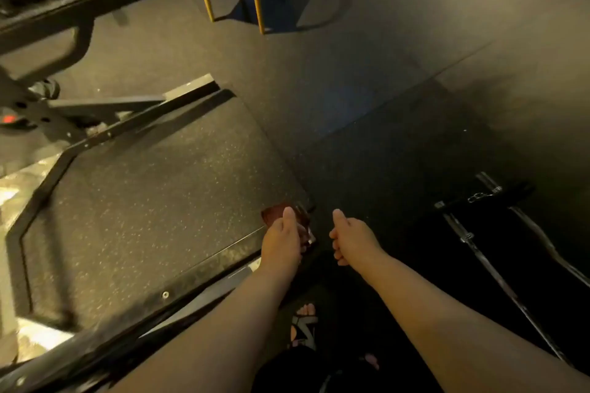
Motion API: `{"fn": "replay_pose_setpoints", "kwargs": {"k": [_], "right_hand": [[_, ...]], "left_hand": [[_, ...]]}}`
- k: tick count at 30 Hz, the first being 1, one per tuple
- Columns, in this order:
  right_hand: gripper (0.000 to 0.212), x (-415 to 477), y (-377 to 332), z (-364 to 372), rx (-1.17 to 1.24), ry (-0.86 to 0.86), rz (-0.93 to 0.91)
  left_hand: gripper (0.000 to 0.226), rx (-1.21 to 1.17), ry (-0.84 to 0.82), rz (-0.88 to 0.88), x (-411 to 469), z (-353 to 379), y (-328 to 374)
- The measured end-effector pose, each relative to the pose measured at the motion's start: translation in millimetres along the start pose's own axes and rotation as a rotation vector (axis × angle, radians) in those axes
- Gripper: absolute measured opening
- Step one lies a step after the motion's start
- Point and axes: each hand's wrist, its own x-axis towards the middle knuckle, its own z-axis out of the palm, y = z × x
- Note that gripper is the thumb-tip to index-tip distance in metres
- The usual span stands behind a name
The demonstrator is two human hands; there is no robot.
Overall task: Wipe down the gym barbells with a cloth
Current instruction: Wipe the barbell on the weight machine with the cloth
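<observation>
The thin dark metal barbells [467,237] are lying on the black rubber floor [367,73] off to the right, untouched, so I'd say no wiping's happening yet. The left hand [282,241] grips a crumpled dark red cloth [274,214], and the right hand [351,241] is an empty fist.

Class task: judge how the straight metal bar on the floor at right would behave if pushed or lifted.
The straight bar looks round and thin, so it would probably roll if nudged sideways. Being long metal, it is likely stiff and heavy for its thickness.
</observation>
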Motion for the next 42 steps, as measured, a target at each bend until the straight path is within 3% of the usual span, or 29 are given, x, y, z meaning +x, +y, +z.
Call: {"fn": "replay_pose_setpoints", "kwargs": {"k": [7,10,13,19,22,28,36,40,42], "right_hand": [[0.021,42.1,11.5,51.1,-0.046,-0.069,-0.048],[0.044,58.0,12.1,64.8,-0.028,-0.08,-0.065],[0.048,71.6,13.3,73.3,-0.002,-0.085,-0.054],[0.014,77.7,14.4,79.3,0.025,-0.128,0.004],[0.01,60.7,2.7,74.0,0.114,-0.161,0.007],[0.014,7.6,-22.2,43.7,0.284,-0.254,-0.048],[0.018,-65.5,-48.4,-52.4,0.258,-0.209,-0.219],[0.034,-106.4,-62.1,-106.0,0.356,-0.021,-0.303],[0.044,-131.1,-63.0,-132.1,0.399,0.161,-0.39]], "left_hand": [[0.049,-0.052,0.072,-0.052,37.0,-13.7,-41.8],[0.046,-0.056,0.084,-0.079,48.6,-14.0,-52.1],[0.044,-0.039,0.076,-0.104,58.4,-9.4,-58.7],[0.034,-0.004,0.053,-0.129,59.4,-7.7,-58.3],[0.033,-0.01,0.06,-0.144,52.3,-12.4,-48.5],[0.043,-0.425,-0.016,-0.39,19.3,-10.0,-6.3],[0.013,-0.247,-0.178,-0.014,-29.1,-19.6,94.8],[0.023,-0.183,-0.329,0.214,-68.9,5.8,153.6],[0.027,-0.165,-0.419,0.306,-98.3,25.5,179.0]]}}
